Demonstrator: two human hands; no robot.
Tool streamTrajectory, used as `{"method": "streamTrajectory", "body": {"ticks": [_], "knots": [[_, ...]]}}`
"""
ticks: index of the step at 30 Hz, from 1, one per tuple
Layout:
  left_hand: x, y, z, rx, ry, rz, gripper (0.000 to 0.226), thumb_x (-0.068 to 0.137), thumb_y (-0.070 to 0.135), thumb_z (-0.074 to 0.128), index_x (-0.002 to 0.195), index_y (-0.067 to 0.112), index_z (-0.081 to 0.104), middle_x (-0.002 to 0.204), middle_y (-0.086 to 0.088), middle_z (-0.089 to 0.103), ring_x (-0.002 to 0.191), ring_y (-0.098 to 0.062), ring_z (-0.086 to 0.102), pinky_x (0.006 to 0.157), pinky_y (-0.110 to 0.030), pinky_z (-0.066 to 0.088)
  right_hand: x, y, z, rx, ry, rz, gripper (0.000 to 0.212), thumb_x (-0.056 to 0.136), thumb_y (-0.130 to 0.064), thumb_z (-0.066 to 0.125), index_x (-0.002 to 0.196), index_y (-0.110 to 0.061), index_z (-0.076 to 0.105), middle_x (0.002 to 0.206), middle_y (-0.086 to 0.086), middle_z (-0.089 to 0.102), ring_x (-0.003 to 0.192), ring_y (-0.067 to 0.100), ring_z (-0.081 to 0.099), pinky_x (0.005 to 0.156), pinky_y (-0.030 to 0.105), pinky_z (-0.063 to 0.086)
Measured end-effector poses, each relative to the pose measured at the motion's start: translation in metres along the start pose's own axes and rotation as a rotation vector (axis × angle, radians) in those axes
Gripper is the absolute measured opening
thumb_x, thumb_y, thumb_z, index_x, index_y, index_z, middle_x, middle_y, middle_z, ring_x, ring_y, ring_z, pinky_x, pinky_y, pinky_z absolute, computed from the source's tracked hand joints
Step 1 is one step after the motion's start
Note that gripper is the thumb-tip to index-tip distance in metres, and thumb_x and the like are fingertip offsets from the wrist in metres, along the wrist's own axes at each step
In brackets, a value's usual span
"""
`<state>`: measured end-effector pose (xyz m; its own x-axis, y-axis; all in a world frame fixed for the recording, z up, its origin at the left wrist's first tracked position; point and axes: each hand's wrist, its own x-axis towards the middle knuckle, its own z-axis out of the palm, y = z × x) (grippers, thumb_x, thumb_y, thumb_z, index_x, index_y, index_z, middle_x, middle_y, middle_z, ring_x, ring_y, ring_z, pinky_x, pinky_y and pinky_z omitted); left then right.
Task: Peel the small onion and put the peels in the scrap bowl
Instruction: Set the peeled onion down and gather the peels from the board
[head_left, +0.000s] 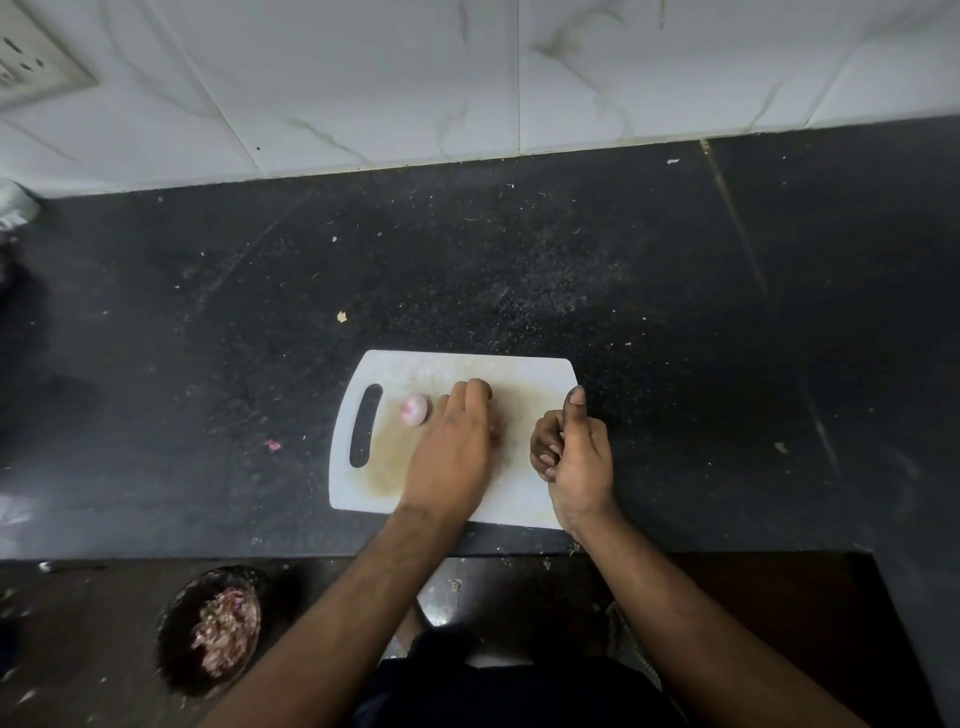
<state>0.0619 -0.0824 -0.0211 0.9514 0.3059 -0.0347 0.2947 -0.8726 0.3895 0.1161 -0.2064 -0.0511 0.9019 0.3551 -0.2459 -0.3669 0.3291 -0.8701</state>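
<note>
A small pale pink onion (414, 409) lies on the white cutting board (535, 379), just right of the board's handle slot. My left hand (452, 447) rests palm down on the board beside the onion, fingers stretched out, its little-finger side almost touching it; what lies under the palm is hidden. Over the board's right edge, my right hand (576, 452) is curled into a fist with the thumb pointing up, and nothing shows inside it. The dark scrap bowl (174, 618), filled with pinkish peels, sits low at the left, below the counter edge.
The board sits near the front edge of a black stone counter (519, 249) dotted with crumbs. One pink peel scrap (272, 445) lies left of the board. A white tiled wall (467, 78) runs behind, with a socket plate (31, 67) at the top left.
</note>
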Motion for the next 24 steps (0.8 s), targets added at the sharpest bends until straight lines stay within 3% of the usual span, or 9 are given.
{"method": "streamTrajectory", "body": {"ticks": [3, 6, 9, 12, 16, 18, 22, 24], "knots": [[-0.016, 0.0, -0.003, 0.094, 0.042, -0.017, 0.022, 0.095, 0.001, 0.047, 0.115, 0.012, 0.047, 0.108, -0.006, 0.052, 0.09, -0.023, 0.053, 0.064, -0.028, 0.035, 0.0, 0.0, 0.0, -0.006, -0.009, 0.002, 0.062, 0.1, -0.051, 0.034, 0.049, -0.017, 0.034, 0.044, -0.001, 0.029, 0.04, 0.007, 0.023, 0.04, 0.018, 0.019], [-0.023, -0.005, 0.006, 0.159, -0.006, -0.052, 0.014, 0.104, 0.022, 0.045, 0.115, 0.012, 0.045, 0.109, -0.006, 0.051, 0.087, -0.024, 0.059, 0.057, -0.03, 0.039, 0.0, 0.0, 0.0, -0.022, -0.013, 0.002, 0.062, 0.101, -0.051, 0.034, 0.049, -0.018, 0.034, 0.045, -0.001, 0.03, 0.04, 0.008, 0.023, 0.04, 0.018, 0.02], [-0.02, -0.01, 0.019, 0.25, -0.055, -0.042, 0.04, 0.105, 0.052, 0.04, 0.115, 0.014, 0.041, 0.111, -0.007, 0.05, 0.092, -0.024, 0.061, 0.056, -0.034, 0.049, 0.0, -0.001, 0.0, -0.033, -0.01, 0.003, 0.062, 0.102, -0.05, 0.034, 0.048, -0.019, 0.036, 0.044, -0.002, 0.031, 0.039, 0.007, 0.024, 0.04, 0.017, 0.021], [-0.009, -0.005, 0.021, 0.255, -0.074, -0.091, 0.052, 0.102, 0.061, 0.033, 0.116, 0.012, 0.041, 0.112, -0.01, 0.051, 0.092, -0.027, 0.063, 0.061, -0.036, 0.051, -0.001, -0.001, 0.002, -0.035, -0.01, -0.003, 0.066, 0.106, -0.05, 0.034, 0.05, -0.016, 0.035, 0.043, -0.003, 0.032, 0.038, 0.006, 0.025, 0.039, 0.017, 0.022], [0.012, -0.002, 0.02, 0.377, -0.095, -0.078, 0.061, 0.099, 0.059, 0.015, 0.117, 0.01, 0.048, 0.109, -0.014, 0.06, 0.082, -0.027, 0.068, 0.055, -0.033, 0.043, -0.001, -0.002, 0.002, -0.052, -0.013, -0.001, 0.063, 0.104, -0.049, 0.036, 0.051, -0.016, 0.036, 0.045, -0.002, 0.032, 0.039, 0.007, 0.025, 0.04, 0.018, 0.021], [0.018, -0.004, 0.019, 0.439, -0.107, -0.053, 0.053, 0.106, 0.052, 0.017, 0.116, 0.012, 0.051, 0.107, -0.011, 0.066, 0.081, -0.028, 0.07, 0.056, -0.035, 0.043, -0.001, -0.001, 0.001, -0.06, -0.012, 0.008, 0.064, 0.105, -0.051, 0.037, 0.05, -0.018, 0.036, 0.045, -0.002, 0.031, 0.04, 0.007, 0.025, 0.04, 0.018, 0.021], [0.026, -0.004, 0.011, 0.591, -0.195, -0.023, 0.033, 0.11, 0.024, 0.026, 0.133, 0.009, 0.045, 0.121, -0.007, 0.067, 0.098, -0.025, 0.071, 0.089, -0.043, 0.048, -0.001, -0.003, 0.002, -0.075, -0.007, 0.005, 0.064, 0.106, -0.05, 0.036, 0.052, -0.015, 0.036, 0.045, -0.002, 0.031, 0.039, 0.007, 0.025, 0.039, 0.019, 0.021], [0.027, 0.001, 0.006, 0.596, -0.215, -0.022, 0.033, 0.107, 0.014, 0.03, 0.135, 0.007, 0.044, 0.125, -0.006, 0.066, 0.103, -0.025, 0.07, 0.094, -0.045, 0.046, -0.002, -0.005, 0.003, -0.09, -0.004, 0.008, 0.061, 0.103, -0.048, 0.038, 0.053, -0.013, 0.036, 0.045, -0.002, 0.032, 0.04, 0.007, 0.026, 0.04, 0.019, 0.02]]}}
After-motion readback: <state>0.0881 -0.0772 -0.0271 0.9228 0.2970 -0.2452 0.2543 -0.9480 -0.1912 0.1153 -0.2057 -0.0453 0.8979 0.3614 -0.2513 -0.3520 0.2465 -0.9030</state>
